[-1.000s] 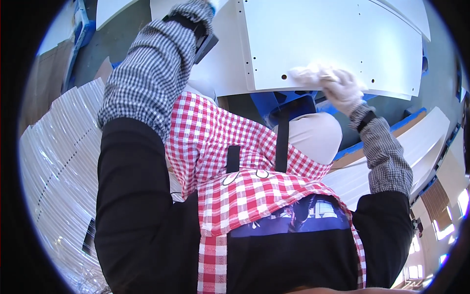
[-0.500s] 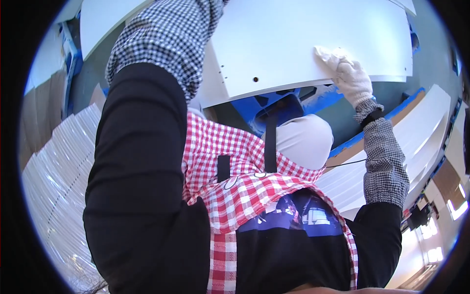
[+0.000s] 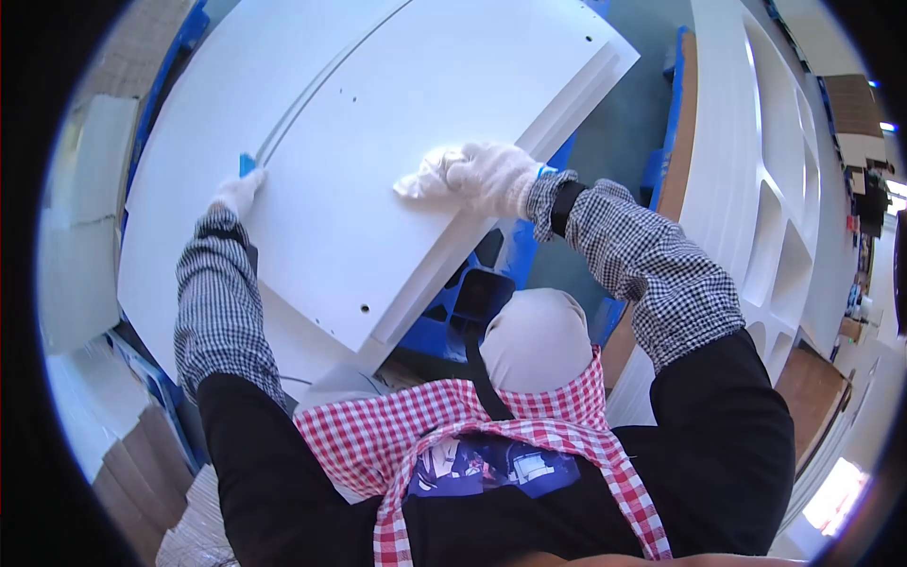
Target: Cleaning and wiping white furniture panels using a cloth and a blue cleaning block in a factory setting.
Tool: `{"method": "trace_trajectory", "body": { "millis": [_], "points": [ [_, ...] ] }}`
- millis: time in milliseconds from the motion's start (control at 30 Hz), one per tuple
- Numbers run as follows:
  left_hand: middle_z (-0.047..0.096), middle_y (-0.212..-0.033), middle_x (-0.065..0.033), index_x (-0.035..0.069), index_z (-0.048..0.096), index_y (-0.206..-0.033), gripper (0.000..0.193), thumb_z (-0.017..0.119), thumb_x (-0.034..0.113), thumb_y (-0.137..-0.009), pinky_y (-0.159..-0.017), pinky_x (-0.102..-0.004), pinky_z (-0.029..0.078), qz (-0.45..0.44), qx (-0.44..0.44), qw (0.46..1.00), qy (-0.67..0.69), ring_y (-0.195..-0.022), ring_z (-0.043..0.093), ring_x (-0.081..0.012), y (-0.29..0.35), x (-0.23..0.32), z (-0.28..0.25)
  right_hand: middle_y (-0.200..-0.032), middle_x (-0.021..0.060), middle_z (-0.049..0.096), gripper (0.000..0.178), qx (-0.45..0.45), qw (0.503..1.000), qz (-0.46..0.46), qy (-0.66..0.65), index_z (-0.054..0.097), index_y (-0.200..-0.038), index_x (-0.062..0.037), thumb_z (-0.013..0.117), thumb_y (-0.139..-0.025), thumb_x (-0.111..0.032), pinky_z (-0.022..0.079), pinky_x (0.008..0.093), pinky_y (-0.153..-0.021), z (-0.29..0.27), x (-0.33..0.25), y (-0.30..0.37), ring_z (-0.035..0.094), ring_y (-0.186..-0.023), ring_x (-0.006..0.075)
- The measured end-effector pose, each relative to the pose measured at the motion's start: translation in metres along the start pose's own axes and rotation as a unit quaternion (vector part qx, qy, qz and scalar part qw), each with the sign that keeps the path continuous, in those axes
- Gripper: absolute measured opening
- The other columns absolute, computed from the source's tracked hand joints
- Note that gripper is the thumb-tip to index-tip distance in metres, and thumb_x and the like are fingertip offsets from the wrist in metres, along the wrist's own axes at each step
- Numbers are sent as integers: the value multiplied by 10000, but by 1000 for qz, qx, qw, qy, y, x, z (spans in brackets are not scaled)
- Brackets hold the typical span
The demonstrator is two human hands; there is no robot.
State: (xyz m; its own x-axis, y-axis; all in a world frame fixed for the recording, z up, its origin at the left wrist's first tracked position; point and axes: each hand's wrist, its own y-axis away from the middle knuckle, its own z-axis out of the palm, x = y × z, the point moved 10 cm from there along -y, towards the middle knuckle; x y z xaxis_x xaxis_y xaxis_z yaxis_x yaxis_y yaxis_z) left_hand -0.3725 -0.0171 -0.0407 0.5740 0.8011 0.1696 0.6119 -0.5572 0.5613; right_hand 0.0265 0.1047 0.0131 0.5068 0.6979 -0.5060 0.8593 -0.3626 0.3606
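Observation:
A white panel (image 3: 378, 142) with small dark holes lies on a larger white panel (image 3: 217, 104). My right hand (image 3: 496, 175), in a white knit glove, is closed on a bunched white cloth (image 3: 425, 180) that rests on the upper panel near its right edge. My left hand (image 3: 239, 194), also gloved in white, is at that panel's left edge. Its fingers are closed around a small blue piece (image 3: 248, 164), mostly hidden by the glove, so its kind cannot be told.
Blue pallets (image 3: 439, 326) show beneath the panels, close to my knee. At the right stands a stack of white panels (image 3: 713, 142) with a brown board (image 3: 675, 142) along its side; white pieces with oval cutouts (image 3: 789, 255) lie beyond. Cardboard (image 3: 142, 472) is at the lower left.
My view has turned, and the panels appear slanted. My left hand, out of sight before, now shows at the panel's left edge with the blue piece. The right hand keeps the cloth on the panel.

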Motion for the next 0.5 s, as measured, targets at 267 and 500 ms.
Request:
{"method": "trace_trajectory", "body": {
  "millis": [267, 500],
  "points": [
    [635, -1286, -255, -57, 624, -1263, 713, 625, 553, -895, -1061, -400, 408, -44, -65, 986, 150, -1247, 569, -345, 16, -16, 18, -1141, 135, 622, 364, -41, 991, -2, 125, 630, -1195, -145, 668, -844, -231, 555, 415, -893, 0, -14, 11, 648, -1066, 321],
    [708, -1027, -198, -49, 691, -1092, 594, 683, 505, -875, -878, -414, 496, -35, -50, 967, 248, -969, 667, -276, 23, -25, 0, -1095, 126, 622, 330, -21, 993, -16, 116, 635, -1129, -162, 701, -816, -242, 557, 427, -851, -12, -17, 21, 652, -1016, 320]
  ]
}}
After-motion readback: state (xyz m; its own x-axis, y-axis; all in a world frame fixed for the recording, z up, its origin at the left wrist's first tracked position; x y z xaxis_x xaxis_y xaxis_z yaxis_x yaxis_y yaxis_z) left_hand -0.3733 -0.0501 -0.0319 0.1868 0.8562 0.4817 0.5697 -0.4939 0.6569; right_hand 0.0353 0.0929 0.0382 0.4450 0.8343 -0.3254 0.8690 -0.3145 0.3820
